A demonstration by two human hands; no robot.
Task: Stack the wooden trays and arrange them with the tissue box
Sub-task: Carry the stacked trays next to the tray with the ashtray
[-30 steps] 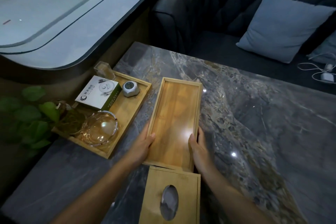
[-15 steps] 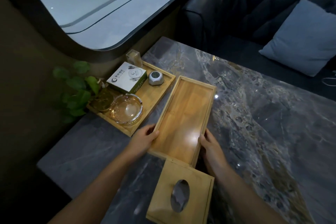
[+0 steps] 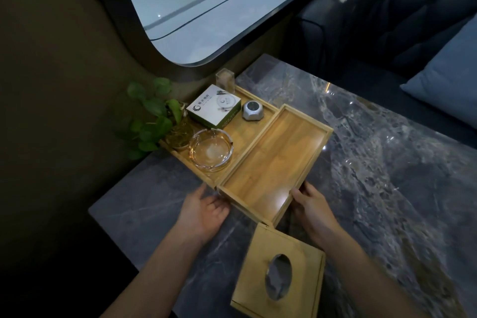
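Dim interior, lit mostly from the window

Pale daylight enters through the window [image 3: 206,2] — the wall at left sinks into near-black. Small glare spots dot the desk [image 3: 387,162], and a bright sheen sits on the empty tray [image 3: 273,162]. Wide-angle bending curves the edges — detail is soft throughout.

Glossy wooden tray [image 3: 273,162], matt wooden tissue box [image 3: 281,273], polished marble table [image 3: 387,162], glass ashtray [image 3: 210,150].
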